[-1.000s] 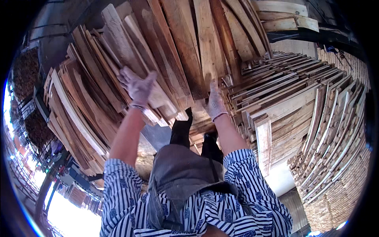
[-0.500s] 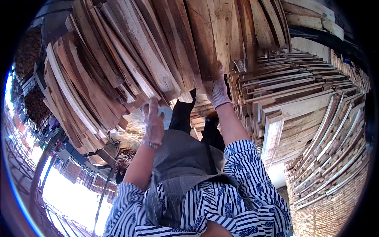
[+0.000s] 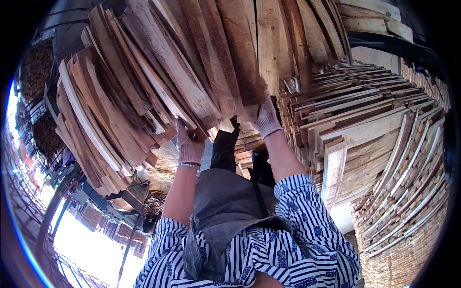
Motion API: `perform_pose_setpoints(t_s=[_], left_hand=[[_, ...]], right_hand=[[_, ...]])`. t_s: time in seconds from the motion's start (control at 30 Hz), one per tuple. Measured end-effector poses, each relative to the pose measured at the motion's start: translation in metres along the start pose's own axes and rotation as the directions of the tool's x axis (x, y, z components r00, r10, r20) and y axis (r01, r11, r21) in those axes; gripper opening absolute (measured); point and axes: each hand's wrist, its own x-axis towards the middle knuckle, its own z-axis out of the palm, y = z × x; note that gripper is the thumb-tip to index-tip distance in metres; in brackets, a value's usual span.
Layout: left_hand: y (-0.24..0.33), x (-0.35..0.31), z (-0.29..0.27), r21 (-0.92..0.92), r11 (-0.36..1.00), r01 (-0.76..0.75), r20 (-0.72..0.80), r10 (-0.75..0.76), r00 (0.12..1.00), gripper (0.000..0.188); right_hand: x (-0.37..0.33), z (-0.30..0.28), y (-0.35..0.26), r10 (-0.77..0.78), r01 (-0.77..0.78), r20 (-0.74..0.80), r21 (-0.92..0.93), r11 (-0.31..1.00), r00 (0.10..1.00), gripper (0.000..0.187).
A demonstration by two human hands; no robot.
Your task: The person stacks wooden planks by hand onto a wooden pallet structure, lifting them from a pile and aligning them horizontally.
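Observation:
A row of rough wooden boards [image 3: 163, 62] lies side by side in front of me, near ends pointing toward my body. My left hand [image 3: 190, 146], in a pale knit glove, is at the near end of a board left of centre, its fingers closed against the wood and partly hidden. My right hand [image 3: 268, 117], gloved as well, grips a dark brown board [image 3: 242, 57] near its lower right corner. Its fingertips reach up along the board's side, some out of sight behind the wood.
To the right stand a layered stack of planks [image 3: 355, 125] and, beyond it, a tall wall of stacked strips [image 3: 403, 192]. One short pale board [image 3: 333, 168] leans upright against the stack. A grey machine box [image 3: 91, 165] stands at the left. My dark apron [image 3: 230, 197] hangs below the boards.
My left hand has gone from spread fingers below the boards to closing on a board's end. My right hand stays at the dark board's corner.

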Motion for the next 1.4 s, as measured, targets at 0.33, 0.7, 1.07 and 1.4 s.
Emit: perform_pose_setpoints(t_s=[0.33,0.7,1.07,1.4], left_hand=[[-0.02,0.035,-0.038,-0.094,0.995,0.038,0.398,0.002,0.917,0.074],[-0.004,-0.033,0.009,0.005,1.0,-0.01,0.312,0.007,0.95,0.071],[-0.039,-0.012,0.019,-0.001,0.967,-0.256,0.139,0.254,0.957,0.075],[-0.066,-0.084,-0.046,0.644,0.388,-0.66,0.479,0.468,0.743,0.059]], right_hand=[[-0.02,-0.002,-0.006,-0.065,0.11,0.263,-0.161,0.981,0.963,0.081],[-0.038,0.031,-0.013,-0.092,0.105,0.057,-0.326,0.939,0.994,0.079],[-0.021,0.012,0.011,-0.22,0.211,0.005,-0.314,0.926,0.975,0.072],[-0.112,-0.058,0.064,-0.186,0.225,0.174,-0.238,0.945,0.967,0.065]])
